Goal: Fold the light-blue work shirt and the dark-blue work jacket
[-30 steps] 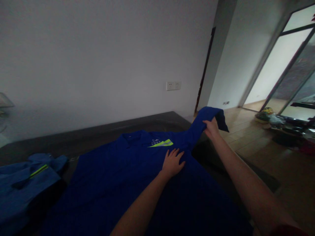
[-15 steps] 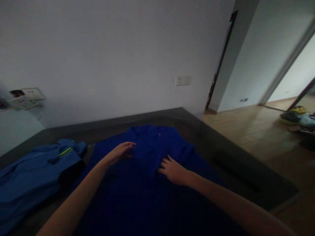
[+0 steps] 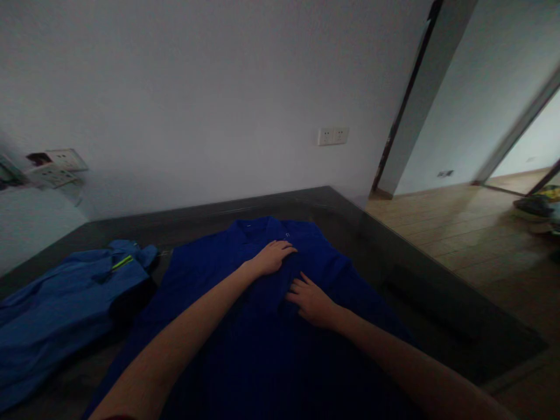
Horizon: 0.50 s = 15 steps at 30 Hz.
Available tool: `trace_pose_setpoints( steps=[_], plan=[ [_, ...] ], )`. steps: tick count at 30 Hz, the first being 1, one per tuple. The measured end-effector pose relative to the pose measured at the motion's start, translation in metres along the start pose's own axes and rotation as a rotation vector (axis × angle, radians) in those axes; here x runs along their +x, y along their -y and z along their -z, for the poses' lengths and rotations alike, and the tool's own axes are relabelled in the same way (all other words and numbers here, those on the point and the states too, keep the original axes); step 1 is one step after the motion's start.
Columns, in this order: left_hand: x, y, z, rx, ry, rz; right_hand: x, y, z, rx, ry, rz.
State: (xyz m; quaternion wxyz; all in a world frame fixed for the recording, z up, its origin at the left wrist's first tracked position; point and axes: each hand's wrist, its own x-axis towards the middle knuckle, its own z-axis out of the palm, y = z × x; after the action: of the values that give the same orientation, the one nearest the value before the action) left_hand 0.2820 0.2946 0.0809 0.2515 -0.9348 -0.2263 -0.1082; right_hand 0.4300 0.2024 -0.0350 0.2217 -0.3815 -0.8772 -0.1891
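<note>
A dark blue long-sleeved shirt or work jacket (image 3: pixel 214 256) lies spread front up, its collar toward the wall. My left hand (image 3: pixel 276 256) rests on the chest just below the collar, fingers stretched over the cloth toward the right. Lower and a little to the right, my right hand (image 3: pixel 312 302) touches the front of the garment with its fingers apart, beside a raised fold. The two hands are close but do not touch. The lower part of the garment is too dark to make out.
A dark table (image 3: pixel 345 233) carries the garment, its back edge along the wall. To the left lies a lighter blue garment (image 3: pixel 79 291) with a yellow-green stripe. Wall sockets (image 3: pixel 333 136) sit above the table. Wooden floor (image 3: pixel 420 227) runs along the right side.
My left hand has moved right across the chest and come down on the cloth near my right hand. My right hand has stayed almost in place. The view has shifted slightly.
</note>
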Motion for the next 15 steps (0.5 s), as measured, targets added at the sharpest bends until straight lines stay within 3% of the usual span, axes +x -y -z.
trace_pose_setpoints(
  steps=[3,8,11,15],
  plan=[
    [0.021,0.005,0.003,0.117,0.195,0.050,0.000,0.000,0.001,0.020,-0.003,-0.016],
    [0.029,0.009,0.024,0.205,0.437,0.130,0.001,0.000,0.001,0.043,-0.012,-0.025],
    [0.027,0.011,0.030,0.220,0.417,0.089,0.001,0.000,0.001,0.052,-0.037,-0.023],
    [0.020,0.014,0.040,0.220,0.216,0.041,0.000,0.001,-0.002,0.061,-0.036,-0.036]
  ],
)
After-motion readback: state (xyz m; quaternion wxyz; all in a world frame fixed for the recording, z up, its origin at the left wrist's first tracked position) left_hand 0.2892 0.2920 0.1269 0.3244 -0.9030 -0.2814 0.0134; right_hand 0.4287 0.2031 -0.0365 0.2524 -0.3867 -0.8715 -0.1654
